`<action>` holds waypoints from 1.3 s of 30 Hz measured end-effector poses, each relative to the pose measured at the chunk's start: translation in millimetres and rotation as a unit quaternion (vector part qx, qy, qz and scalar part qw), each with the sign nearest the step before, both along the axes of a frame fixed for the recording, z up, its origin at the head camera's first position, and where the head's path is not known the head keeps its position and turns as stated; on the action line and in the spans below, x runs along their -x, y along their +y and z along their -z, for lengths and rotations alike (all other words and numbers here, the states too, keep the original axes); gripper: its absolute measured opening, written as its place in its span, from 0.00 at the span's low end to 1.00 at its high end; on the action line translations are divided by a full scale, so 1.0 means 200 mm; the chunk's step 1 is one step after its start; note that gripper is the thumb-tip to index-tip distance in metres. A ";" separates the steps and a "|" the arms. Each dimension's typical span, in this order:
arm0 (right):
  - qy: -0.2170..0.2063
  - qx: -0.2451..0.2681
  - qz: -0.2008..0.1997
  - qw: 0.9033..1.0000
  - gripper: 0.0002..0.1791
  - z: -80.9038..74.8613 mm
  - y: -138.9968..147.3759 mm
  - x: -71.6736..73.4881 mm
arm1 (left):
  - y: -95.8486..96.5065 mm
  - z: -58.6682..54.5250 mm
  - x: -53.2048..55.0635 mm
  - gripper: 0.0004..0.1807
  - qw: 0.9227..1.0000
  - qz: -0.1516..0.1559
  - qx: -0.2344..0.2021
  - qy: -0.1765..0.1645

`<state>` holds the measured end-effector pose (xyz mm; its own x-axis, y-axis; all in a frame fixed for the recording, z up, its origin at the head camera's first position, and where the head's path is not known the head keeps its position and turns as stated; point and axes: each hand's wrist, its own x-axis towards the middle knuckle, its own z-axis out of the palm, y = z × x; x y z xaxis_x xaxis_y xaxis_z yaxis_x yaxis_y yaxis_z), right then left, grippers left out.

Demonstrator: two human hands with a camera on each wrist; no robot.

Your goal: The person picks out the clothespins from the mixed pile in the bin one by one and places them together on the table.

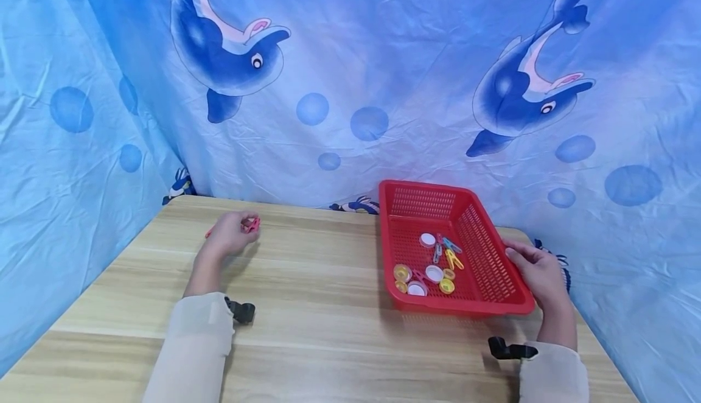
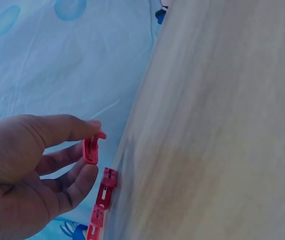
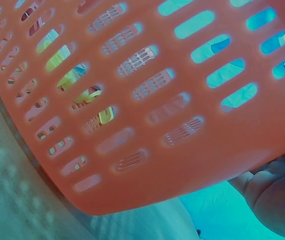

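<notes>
My left hand (image 1: 227,234) is above the far left of the table, pinching a pink-red clothespin (image 2: 90,150) between thumb and fingers. Beneath it, in the left wrist view, more red clothespins (image 2: 103,196) lie in a line along the table edge; the head view shows only a small red bit beside the hand. On the right, my right hand (image 1: 539,274) grips the side rim of a red plastic basket (image 1: 387,232), which looks tilted. Inside it lie a yellow clothespin (image 1: 453,259), a blue clothespin (image 1: 451,245), and several white and yellow round pieces.
The wooden table (image 1: 306,305) extends between the two hands. A blue cloth curtain (image 1: 339,56) with printed dolphins hangs behind it and along both sides. Black wrist mounts (image 1: 241,310) sit at the sleeve cuffs.
</notes>
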<state>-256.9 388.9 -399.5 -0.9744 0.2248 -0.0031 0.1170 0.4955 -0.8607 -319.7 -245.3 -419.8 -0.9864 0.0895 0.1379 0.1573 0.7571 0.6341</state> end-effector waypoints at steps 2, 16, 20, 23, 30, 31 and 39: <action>-0.002 0.001 0.000 1.000 0.36 0.00 0.00 0.00 | 0.00 0.00 0.00 0.27 1.000 0.007 0.010 0.000; -0.004 0.012 0.000 1.000 0.35 0.02 0.01 0.00 | 0.03 0.04 0.02 0.25 0.999 0.019 0.025 -0.021; 0.000 0.011 -0.002 1.000 0.35 0.02 0.01 -0.01 | 0.03 0.04 0.02 0.22 0.998 0.026 0.051 -0.025; 0.001 0.009 -0.002 1.000 0.35 0.02 0.01 0.00 | 0.03 0.03 0.01 0.21 0.997 0.023 0.059 -0.039; 0.002 -0.005 0.001 1.000 0.35 0.00 0.01 0.00 | 0.04 0.01 -0.01 0.24 0.997 0.027 0.052 -0.059; 0.002 -0.006 0.001 1.000 0.35 0.00 0.01 0.00 | 0.04 0.01 -0.01 0.24 0.997 0.027 0.053 -0.059; -0.001 -0.003 -0.001 1.000 0.35 0.00 0.00 0.00 | 0.03 0.02 0.00 0.20 0.996 0.021 0.060 -0.055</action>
